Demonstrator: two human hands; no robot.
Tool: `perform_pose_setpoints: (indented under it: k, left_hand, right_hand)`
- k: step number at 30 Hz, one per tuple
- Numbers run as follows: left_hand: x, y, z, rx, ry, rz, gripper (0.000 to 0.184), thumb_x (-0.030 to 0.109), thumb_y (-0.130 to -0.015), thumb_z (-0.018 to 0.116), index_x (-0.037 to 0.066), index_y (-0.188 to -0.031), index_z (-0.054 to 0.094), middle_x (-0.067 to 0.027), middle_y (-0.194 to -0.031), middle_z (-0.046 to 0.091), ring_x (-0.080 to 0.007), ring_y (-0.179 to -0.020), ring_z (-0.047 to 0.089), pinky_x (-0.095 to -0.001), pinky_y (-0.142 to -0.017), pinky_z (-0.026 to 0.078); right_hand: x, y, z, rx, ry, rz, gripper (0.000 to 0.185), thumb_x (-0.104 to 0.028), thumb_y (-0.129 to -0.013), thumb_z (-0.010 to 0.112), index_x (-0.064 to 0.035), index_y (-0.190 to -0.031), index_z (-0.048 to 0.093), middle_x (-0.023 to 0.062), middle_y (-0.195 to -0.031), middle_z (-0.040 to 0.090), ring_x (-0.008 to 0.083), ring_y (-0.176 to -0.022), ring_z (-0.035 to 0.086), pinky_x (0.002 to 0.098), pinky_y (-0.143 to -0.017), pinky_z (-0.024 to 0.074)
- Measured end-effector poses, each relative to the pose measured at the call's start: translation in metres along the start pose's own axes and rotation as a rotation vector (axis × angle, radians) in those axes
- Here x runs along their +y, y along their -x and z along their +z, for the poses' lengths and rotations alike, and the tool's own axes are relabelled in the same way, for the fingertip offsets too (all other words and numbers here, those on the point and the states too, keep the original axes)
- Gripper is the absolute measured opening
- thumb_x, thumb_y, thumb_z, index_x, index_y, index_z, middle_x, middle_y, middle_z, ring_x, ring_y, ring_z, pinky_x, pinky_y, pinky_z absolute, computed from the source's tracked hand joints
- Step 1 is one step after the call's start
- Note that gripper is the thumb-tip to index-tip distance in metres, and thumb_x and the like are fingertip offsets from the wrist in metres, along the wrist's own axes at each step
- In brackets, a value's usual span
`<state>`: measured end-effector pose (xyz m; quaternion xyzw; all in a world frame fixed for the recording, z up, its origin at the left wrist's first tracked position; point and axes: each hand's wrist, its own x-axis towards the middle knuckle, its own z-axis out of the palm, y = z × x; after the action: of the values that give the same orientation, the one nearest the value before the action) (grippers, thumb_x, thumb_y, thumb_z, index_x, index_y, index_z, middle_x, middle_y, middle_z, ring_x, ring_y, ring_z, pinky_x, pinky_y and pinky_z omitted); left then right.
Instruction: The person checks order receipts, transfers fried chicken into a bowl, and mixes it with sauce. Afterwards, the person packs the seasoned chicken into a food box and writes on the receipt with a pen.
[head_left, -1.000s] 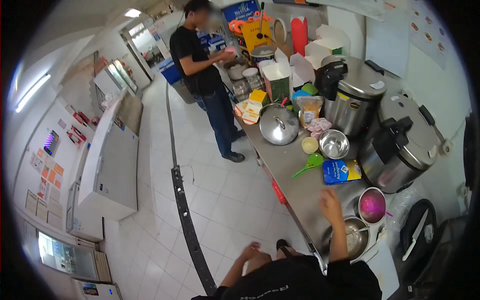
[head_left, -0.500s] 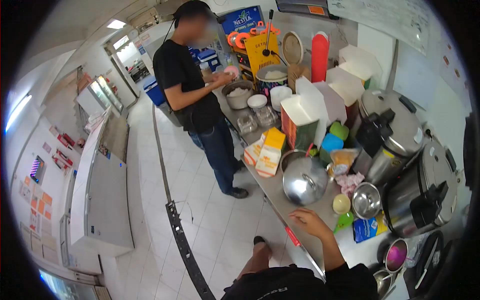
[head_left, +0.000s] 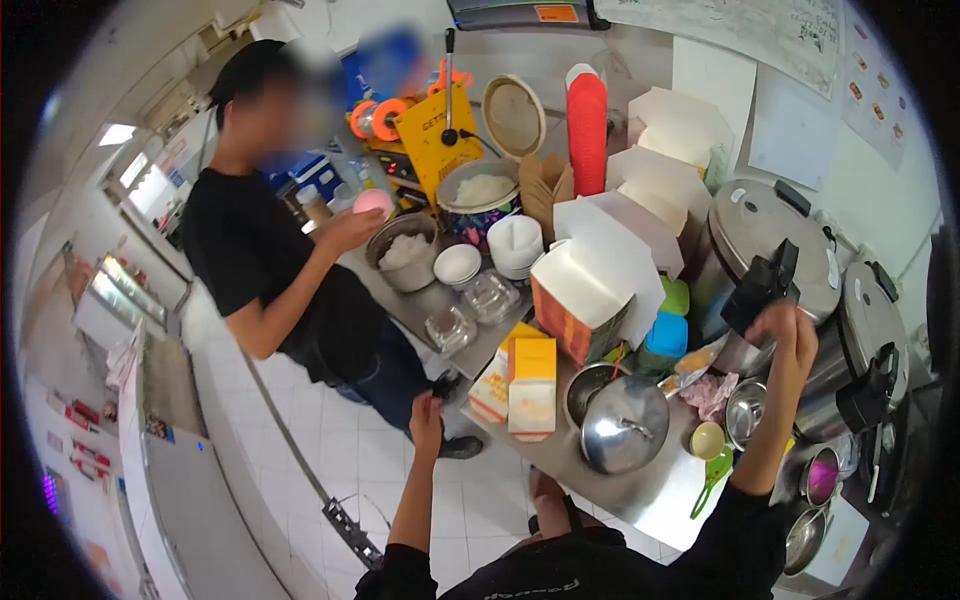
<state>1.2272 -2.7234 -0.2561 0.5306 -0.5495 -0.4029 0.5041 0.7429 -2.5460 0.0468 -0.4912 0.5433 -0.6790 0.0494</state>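
My right hand (head_left: 788,335) is raised beside the black latch (head_left: 762,290) of a large steel cooker (head_left: 770,240); its fingers are loosely bent and apart, with nothing seen in them. Whether it touches the latch I cannot tell. Held low at the counter's near left edge, my left hand (head_left: 426,420) has its fingers curled together and looks empty. Close to it stand yellow and white cartons (head_left: 532,385). Between my hands lie a pan with a steel lid (head_left: 625,425), a small cream cup (head_left: 706,440), a steel bowl (head_left: 746,412) and a green strainer (head_left: 712,480).
At the left, a person (head_left: 280,250) in black holds something pink (head_left: 373,203) over a pot of rice (head_left: 403,250). White bowls (head_left: 457,264), clear containers (head_left: 452,328), open takeaway boxes (head_left: 590,285) and red stacked cups (head_left: 586,130) stand on the counter. A second cooker (head_left: 865,330) is at the right.
The view has shifted nearer the cartons and the person. My right hand has risen from the counter's front to the cooker. My left hand, unseen half a second ago, is back in view.
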Motion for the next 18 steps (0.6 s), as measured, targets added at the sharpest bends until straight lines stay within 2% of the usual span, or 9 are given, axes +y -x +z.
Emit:
perform_pose_setpoints:
  k: [2, 4, 6, 8, 10, 11, 13, 16, 18]
  left_hand:
    - [0.058, -0.055, 0.058, -0.105, 0.129, 0.116, 0.027, 0.018, -0.092, 0.055, 0.005, -0.115, 0.053, -0.0064, -0.091, 0.06, -0.0118, -0.078, 0.06, -0.0243, -0.069, 0.048]
    - [0.116, -0.098, 0.108, -0.215, 0.12, 0.239, 0.028, 0.017, -0.092, 0.055, 0.005, -0.116, 0.052, -0.0074, -0.093, 0.061, -0.0117, -0.077, 0.06, -0.0247, -0.07, 0.049]
    - [0.17, -0.147, 0.16, -0.32, 0.138, 0.331, 0.028, 0.016, -0.091, 0.056, 0.005, -0.117, 0.052, -0.0078, -0.095, 0.062, -0.0121, -0.078, 0.061, -0.0247, -0.069, 0.049]
    - [0.211, -0.187, 0.208, -0.397, 0.188, 0.401, 0.027, 0.016, -0.091, 0.056, 0.006, -0.116, 0.052, -0.0074, -0.096, 0.062, -0.013, -0.078, 0.062, -0.0249, -0.068, 0.049]
    - [0.256, -0.217, 0.246, -0.486, 0.142, 0.376, 0.025, 0.014, -0.09, 0.056, 0.006, -0.113, 0.054, -0.0065, -0.094, 0.062, -0.013, -0.079, 0.062, -0.025, -0.068, 0.049]
    - [0.254, -0.237, 0.273, -0.493, 0.198, 0.442, 0.024, 0.013, -0.089, 0.057, 0.006, -0.112, 0.054, -0.0057, -0.094, 0.062, -0.0121, -0.079, 0.06, -0.0255, -0.069, 0.049]
    - [0.274, -0.26, 0.301, -0.559, 0.132, 0.499, 0.027, 0.015, -0.091, 0.057, 0.004, -0.114, 0.052, -0.0055, -0.096, 0.06, -0.0112, -0.079, 0.059, -0.0255, -0.07, 0.048]
    - [0.269, -0.288, 0.347, -0.499, 0.119, 0.575, 0.029, 0.014, -0.087, 0.06, 0.002, -0.113, 0.051, -0.008, -0.099, 0.059, -0.0142, -0.084, 0.058, -0.0278, -0.072, 0.048]
    - [0.286, -0.3, 0.365, -0.383, 0.053, 0.675, 0.031, 0.013, -0.085, 0.062, 0.002, -0.112, 0.051, -0.0105, -0.1, 0.057, -0.0185, -0.087, 0.057, -0.0305, -0.075, 0.048]
  right_hand:
    - [0.005, -0.056, 0.032, 0.048, -0.008, 0.045, 0.018, -0.014, -0.094, 0.049, 0.0021, -0.096, 0.056, 0.0067, -0.079, 0.057, 0.0129, -0.069, 0.057, 0.026, -0.064, 0.0473]
    - [0.018, -0.12, 0.069, -0.06, -0.059, -0.031, 0.017, -0.012, -0.092, 0.052, 0.0011, -0.104, 0.055, 0.0071, -0.086, 0.059, 0.0122, -0.071, 0.057, 0.0257, -0.067, 0.0481]
    - [0.058, -0.189, 0.107, -0.252, -0.096, -0.08, 0.019, -0.014, -0.093, 0.052, -0.0008, -0.106, 0.056, 0.0066, -0.091, 0.061, 0.0121, -0.077, 0.06, 0.0255, -0.068, 0.0487]
    - [0.083, -0.253, 0.15, -0.341, 0.046, -0.021, 0.019, -0.014, -0.091, 0.055, -0.0026, -0.105, 0.059, 0.0053, -0.092, 0.063, 0.0141, -0.082, 0.061, 0.0269, -0.073, 0.0492]
    - [0.134, -0.323, 0.189, -0.387, 0.246, -0.269, 0.021, -0.012, -0.088, 0.057, -0.0017, -0.106, 0.059, 0.0085, -0.094, 0.064, 0.0166, -0.084, 0.061, 0.0305, -0.075, 0.0495]
    - [0.15, -0.353, 0.207, -0.419, 0.3, -0.357, 0.022, -0.01, -0.085, 0.057, -0.0003, -0.105, 0.059, 0.014, -0.098, 0.064, 0.0238, -0.088, 0.062, 0.0373, -0.078, 0.0494]
    - [0.2, -0.413, 0.245, -0.322, 0.57, -0.629, 0.022, -0.007, -0.084, 0.056, -0.0003, -0.104, 0.06, 0.0165, -0.1, 0.063, 0.0302, -0.091, 0.061, 0.041, -0.079, 0.0486]
    - [0.26, -0.461, 0.284, -0.196, 0.731, -0.842, 0.021, -0.011, -0.084, 0.054, 0.0007, -0.1, 0.061, 0.0181, -0.096, 0.065, 0.0368, -0.088, 0.061, 0.0454, -0.077, 0.0477]
    - [0.25, -0.473, 0.288, -0.42, 0.83, -0.637, 0.023, -0.018, -0.085, 0.054, -0.0001, -0.097, 0.063, 0.0166, -0.09, 0.066, 0.0337, -0.081, 0.062, 0.0432, -0.073, 0.0483]
